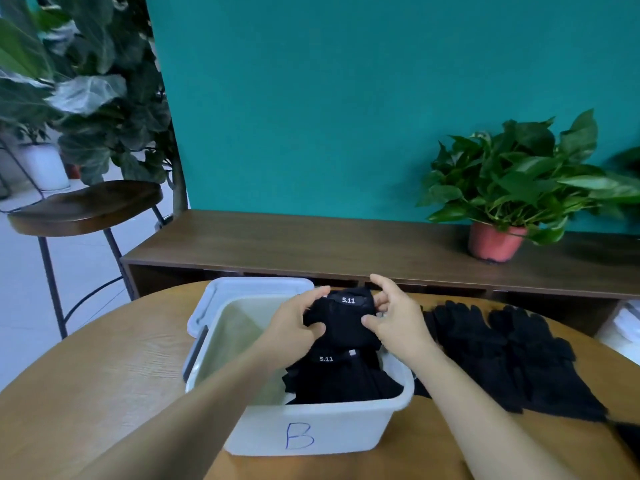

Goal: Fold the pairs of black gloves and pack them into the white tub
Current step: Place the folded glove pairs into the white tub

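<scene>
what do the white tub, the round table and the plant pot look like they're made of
white tub: thin plastic, smooth and slightly translucent, since light glows through its walls. round table: wood or wood veneer, matt, with visible grain lines. plant pot: smooth reddish-pink, likely plastic, possibly clay; too far to tell.

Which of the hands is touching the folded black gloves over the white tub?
Touching, both. The head view shows the left hand pinching the folded black gloves on one side, the right hand gripping the other, over the white tub.
</scene>
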A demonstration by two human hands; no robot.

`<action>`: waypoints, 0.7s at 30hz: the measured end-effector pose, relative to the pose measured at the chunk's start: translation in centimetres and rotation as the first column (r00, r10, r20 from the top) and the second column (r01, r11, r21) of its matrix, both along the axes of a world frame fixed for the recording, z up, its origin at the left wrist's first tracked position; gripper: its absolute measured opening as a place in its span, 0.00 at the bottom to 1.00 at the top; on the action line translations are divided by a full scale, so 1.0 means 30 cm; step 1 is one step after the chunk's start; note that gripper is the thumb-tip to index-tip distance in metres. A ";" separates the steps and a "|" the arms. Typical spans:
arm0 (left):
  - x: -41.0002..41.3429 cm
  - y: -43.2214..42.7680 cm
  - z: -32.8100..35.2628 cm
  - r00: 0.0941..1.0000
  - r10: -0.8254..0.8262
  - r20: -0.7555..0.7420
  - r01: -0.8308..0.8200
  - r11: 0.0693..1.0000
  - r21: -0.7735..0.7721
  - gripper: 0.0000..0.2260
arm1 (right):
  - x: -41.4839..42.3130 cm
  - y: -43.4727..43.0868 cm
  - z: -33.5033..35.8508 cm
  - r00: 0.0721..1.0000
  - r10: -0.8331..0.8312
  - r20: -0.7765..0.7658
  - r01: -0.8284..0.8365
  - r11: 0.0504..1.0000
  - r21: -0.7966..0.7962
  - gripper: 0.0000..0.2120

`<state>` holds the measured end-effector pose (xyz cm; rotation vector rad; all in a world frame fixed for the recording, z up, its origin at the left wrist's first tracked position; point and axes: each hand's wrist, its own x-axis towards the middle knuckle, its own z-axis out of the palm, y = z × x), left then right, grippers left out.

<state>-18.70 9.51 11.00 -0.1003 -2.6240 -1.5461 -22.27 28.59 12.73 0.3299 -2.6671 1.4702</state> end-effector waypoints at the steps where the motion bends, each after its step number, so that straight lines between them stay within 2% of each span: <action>1: -0.009 -0.005 -0.017 1.000 -0.002 0.027 0.001 1.000 0.020 0.27 | -0.004 0.003 -0.010 1.000 0.008 -0.030 -0.007 0.999 0.052 0.32; 5: -0.030 -0.013 -0.042 0.996 -0.008 0.084 0.004 0.999 0.047 0.27 | 0.011 0.004 -0.041 0.987 0.079 -0.142 -0.041 0.966 0.255 0.27; 9: -0.031 -0.010 -0.033 0.987 -0.053 0.153 0.051 0.999 0.016 0.25 | 0.017 0.013 -0.060 0.966 0.091 -0.242 0.038 0.877 0.479 0.22; 12: -0.027 -0.003 -0.022 0.983 -0.069 0.168 0.075 0.997 -0.027 0.24 | 0.017 0.024 -0.063 0.981 0.065 -0.182 0.034 0.869 0.493 0.20; 15: -0.017 -0.012 -0.012 0.994 -0.053 0.098 0.061 0.996 -0.072 0.20 | 0.019 0.029 -0.065 0.981 0.059 -0.185 0.044 0.859 0.509 0.19; 18: -0.012 -0.045 -0.012 0.990 -0.141 0.027 0.143 0.959 -0.243 0.20 | 0.019 0.031 -0.067 0.976 0.077 -0.202 0.038 0.858 0.512 0.19; 21: -0.016 -0.063 -0.017 0.969 -0.233 0.087 0.245 0.843 -0.479 0.24 | 0.018 0.032 -0.072 0.978 0.095 -0.183 0.023 0.831 0.556 0.19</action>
